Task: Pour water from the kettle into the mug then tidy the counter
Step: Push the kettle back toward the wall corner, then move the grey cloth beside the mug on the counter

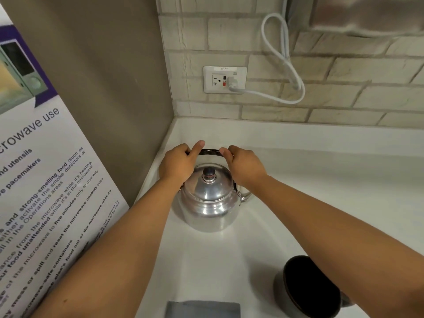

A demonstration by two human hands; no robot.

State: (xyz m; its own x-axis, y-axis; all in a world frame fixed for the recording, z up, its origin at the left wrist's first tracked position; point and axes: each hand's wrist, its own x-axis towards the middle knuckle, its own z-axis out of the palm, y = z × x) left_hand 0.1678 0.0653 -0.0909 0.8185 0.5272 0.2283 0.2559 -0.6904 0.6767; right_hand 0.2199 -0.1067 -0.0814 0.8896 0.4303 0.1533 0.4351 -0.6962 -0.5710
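Both hands, left hand point(177, 165) and right hand point(244, 165), grip clamped on kettle point(207, 203) handle; kettle on counter point(321, 180); mug point(307, 288) contents unclear; tidying undone.

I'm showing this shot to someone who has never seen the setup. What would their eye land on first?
Probably the shiny metal kettle in the counter's back left corner, with the left hand and right hand both gripping its dark handle. Next, the dark mug at the lower right, partly behind the right forearm, and the white cord plugged into the wall outlet.
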